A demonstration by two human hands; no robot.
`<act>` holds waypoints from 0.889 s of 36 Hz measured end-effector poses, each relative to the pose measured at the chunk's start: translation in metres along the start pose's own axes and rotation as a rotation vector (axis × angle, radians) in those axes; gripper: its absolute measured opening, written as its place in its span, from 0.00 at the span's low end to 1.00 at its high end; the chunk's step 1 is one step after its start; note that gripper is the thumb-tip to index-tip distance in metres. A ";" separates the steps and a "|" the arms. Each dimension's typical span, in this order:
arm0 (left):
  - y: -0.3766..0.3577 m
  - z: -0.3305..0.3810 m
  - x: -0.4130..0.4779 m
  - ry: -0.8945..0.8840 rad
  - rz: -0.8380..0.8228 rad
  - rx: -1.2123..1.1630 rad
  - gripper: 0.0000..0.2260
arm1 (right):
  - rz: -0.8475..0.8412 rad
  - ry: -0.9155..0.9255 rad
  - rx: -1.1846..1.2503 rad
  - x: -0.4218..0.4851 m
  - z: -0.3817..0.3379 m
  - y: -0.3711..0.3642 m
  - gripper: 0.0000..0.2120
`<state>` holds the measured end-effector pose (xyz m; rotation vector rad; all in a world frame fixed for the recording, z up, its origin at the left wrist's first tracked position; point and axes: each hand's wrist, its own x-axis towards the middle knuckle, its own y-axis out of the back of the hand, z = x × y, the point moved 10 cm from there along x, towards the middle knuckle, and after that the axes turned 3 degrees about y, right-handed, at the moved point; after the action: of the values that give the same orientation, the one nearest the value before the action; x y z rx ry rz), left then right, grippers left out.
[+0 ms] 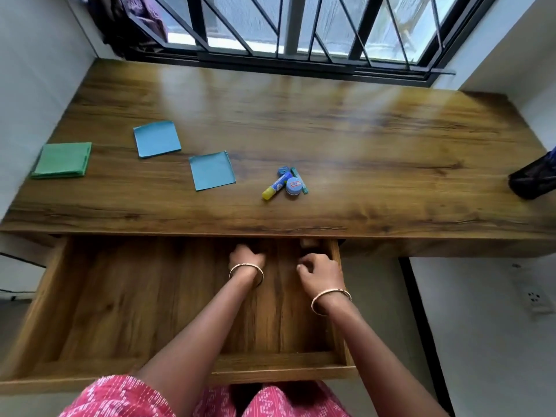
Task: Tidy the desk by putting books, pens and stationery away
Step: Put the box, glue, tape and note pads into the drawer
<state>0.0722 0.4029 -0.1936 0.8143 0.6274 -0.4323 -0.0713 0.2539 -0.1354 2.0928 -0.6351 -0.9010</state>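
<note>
The wooden desk [331,121] fills the view, its drawer [120,311] pulled out from under the front edge. Both hands reach to the drawer's back right: the left hand [245,257] goes under the desk edge, its grip hidden; the right hand [320,273] is loosely curled, holding nothing visible. A green paper pad [61,160] lies at the left edge, two blue paper squares [157,139] nearer the middle, and a glue stick [276,185], small round tin [293,186] and sharpener [283,170] cluster toward the front.

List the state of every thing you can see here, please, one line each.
drawer: pulled open
left hand: fingers curled, deep in drawer, hold unclear
right hand: fingers curled, hold unclear
glue stick: capped, lying flat
green paper stack: flat on desk
two blue notes: lying apart, flat
</note>
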 end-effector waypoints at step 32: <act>0.057 0.166 0.005 -0.622 0.237 0.412 0.13 | 0.523 0.205 0.202 0.086 -0.067 0.086 0.19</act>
<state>0.1663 0.3079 -0.0798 1.0637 -0.1449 -0.5714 0.0219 0.1746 -0.0696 2.0071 -1.1292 -0.3340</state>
